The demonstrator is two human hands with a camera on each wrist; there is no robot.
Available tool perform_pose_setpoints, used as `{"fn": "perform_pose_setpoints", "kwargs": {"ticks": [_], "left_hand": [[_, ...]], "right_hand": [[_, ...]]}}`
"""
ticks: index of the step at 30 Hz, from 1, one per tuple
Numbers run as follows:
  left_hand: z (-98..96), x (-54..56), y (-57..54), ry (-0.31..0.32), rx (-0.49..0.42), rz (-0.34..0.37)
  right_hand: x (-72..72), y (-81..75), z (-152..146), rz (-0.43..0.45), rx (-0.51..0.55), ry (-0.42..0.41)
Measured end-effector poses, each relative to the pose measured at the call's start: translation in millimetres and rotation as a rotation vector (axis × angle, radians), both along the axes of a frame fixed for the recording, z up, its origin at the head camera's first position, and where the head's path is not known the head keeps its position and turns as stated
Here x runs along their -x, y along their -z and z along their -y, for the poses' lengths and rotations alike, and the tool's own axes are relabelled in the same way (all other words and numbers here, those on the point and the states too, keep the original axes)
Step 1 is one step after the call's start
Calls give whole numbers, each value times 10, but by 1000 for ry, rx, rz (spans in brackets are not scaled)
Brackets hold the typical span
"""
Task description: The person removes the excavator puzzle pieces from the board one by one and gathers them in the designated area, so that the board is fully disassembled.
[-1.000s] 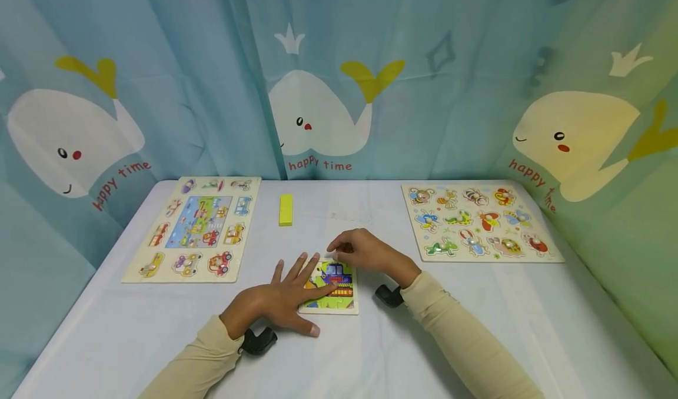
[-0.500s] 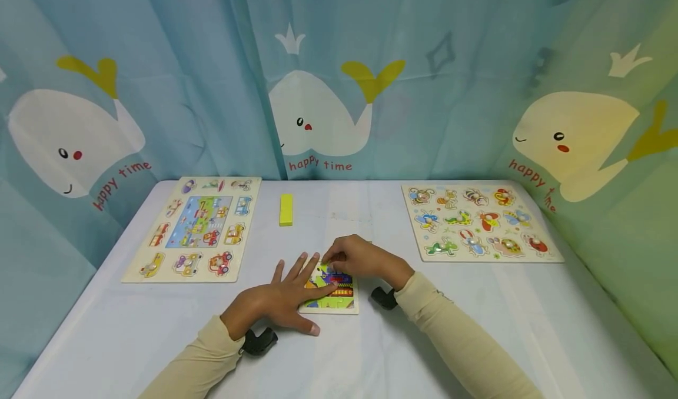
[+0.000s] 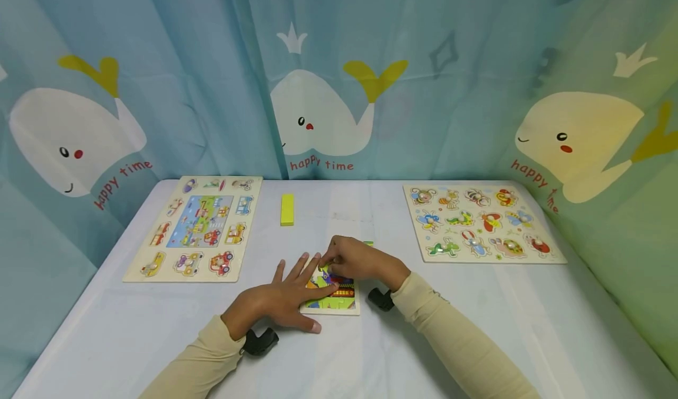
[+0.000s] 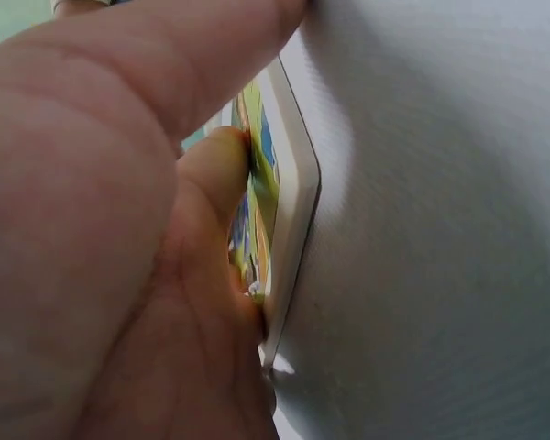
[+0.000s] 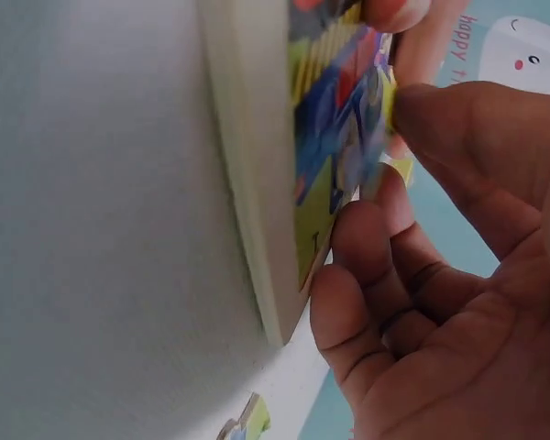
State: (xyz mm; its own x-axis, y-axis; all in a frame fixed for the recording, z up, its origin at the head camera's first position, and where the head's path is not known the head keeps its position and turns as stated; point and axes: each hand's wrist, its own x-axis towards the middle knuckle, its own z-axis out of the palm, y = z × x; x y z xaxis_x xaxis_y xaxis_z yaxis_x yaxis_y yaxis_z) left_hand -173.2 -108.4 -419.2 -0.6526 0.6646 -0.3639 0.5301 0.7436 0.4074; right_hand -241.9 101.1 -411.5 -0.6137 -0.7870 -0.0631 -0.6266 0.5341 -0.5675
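Note:
A small square jigsaw puzzle (image 3: 345,302) with a colourful vehicle picture lies in a pale frame on the table. My left hand (image 3: 288,296) is spread over its left side, fingers straight, index finger lying across the picture. In the left wrist view, the thumb stretches past the frame's pale edge (image 4: 298,174). My right hand (image 3: 356,260) bends over the puzzle's far side. Its thumb and index finger pinch a small yellow-green puzzle piece (image 5: 388,99) at the picture's surface, mostly hidden by the fingers. The other fingers of my right hand curl by the frame's far edge.
A loose puzzle piece (image 3: 368,243) peeks out behind my right hand. A yellow block (image 3: 287,209) lies farther back. A vehicle puzzle board (image 3: 241,266) is on the left, an insect puzzle board (image 3: 492,258) on the right. A whale-print curtain (image 3: 450,122) hangs behind the table.
My right hand has moved down and left, from the puzzle's far edge onto its upper left part. A loose piece behind it has come into sight. My left hand stays in place.

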Motion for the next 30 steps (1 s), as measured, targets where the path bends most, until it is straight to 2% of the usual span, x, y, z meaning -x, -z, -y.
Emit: {"fn": "perform_pose_setpoints", "kwargs": {"ticks": [8,16,21,30], "left_hand": [[-19,-24,-28,-11,-5,0],[-15,-18,-54,-2,-13,-8],[-13,-18,-60,-3,-5,-18],[-6,-26,-43,-16,-10,-13]], "right_hand": [[-2,-9,-18,39,35,34],[40,-14,-74,142,102,12],[57,10,-109,198,149,44],[86,11,-169,196,156,66]]}}
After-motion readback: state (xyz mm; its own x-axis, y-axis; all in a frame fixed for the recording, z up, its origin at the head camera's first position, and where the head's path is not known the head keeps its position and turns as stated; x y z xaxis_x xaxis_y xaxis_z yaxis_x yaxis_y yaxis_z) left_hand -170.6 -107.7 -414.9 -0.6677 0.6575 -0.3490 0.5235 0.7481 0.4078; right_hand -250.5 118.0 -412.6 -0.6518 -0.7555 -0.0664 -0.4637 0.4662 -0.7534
